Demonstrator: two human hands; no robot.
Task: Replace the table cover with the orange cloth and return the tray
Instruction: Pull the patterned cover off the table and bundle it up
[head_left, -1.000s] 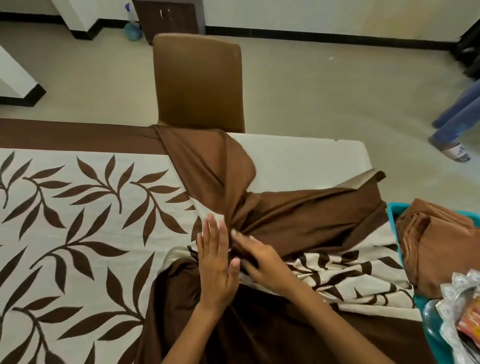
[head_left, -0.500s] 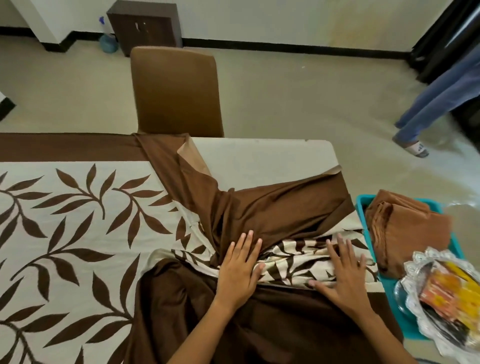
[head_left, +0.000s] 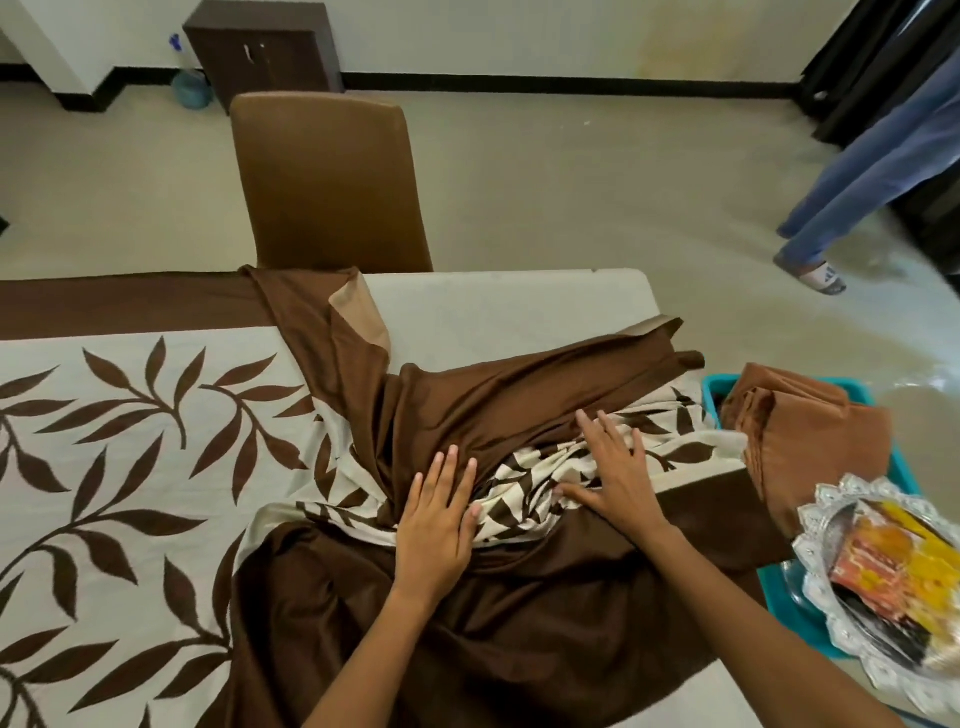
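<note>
Pressing flat on the bunched table cover, the left hand and right hand both lie with fingers straight, gripping nothing. Just right, the folded orange cloth sits in a teal bin, beside the silver tray.

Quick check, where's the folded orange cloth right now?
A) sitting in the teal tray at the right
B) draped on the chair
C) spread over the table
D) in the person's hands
A: the folded orange cloth lies in the teal tray at the table's right end, while both hands press flat on the bunched leaf-print cover.
</note>
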